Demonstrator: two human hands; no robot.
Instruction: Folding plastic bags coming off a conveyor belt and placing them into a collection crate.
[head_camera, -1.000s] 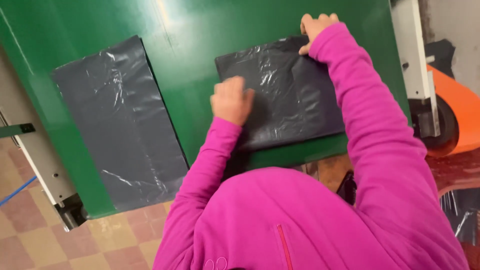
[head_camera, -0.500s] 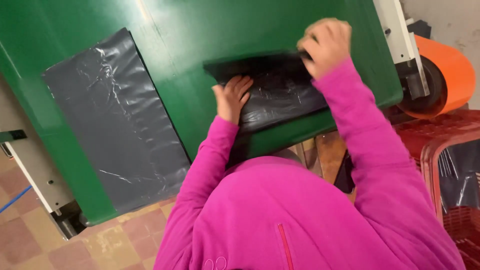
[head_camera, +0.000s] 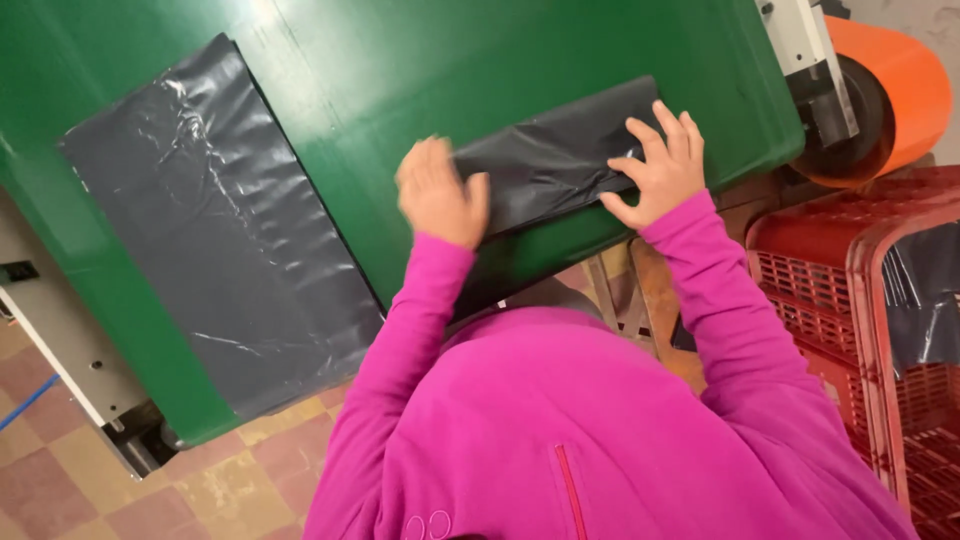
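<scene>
Both hands (head_camera: 440, 195) flat on folded bag (head_camera: 545, 160)

Glossy crinkled plastic bag (head_camera: 555, 165), smooth glossy green table (head_camera: 480, 60)

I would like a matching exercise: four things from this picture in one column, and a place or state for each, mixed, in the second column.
1. folded black bag
2. flat black sheet
3. orange roll
4. red crate

a. lies spread out, untouched
b. past the table's right end
c. under both hands
d. below the roll, holds dark plastic

Pairs: 1-c, 2-a, 3-b, 4-d
</scene>
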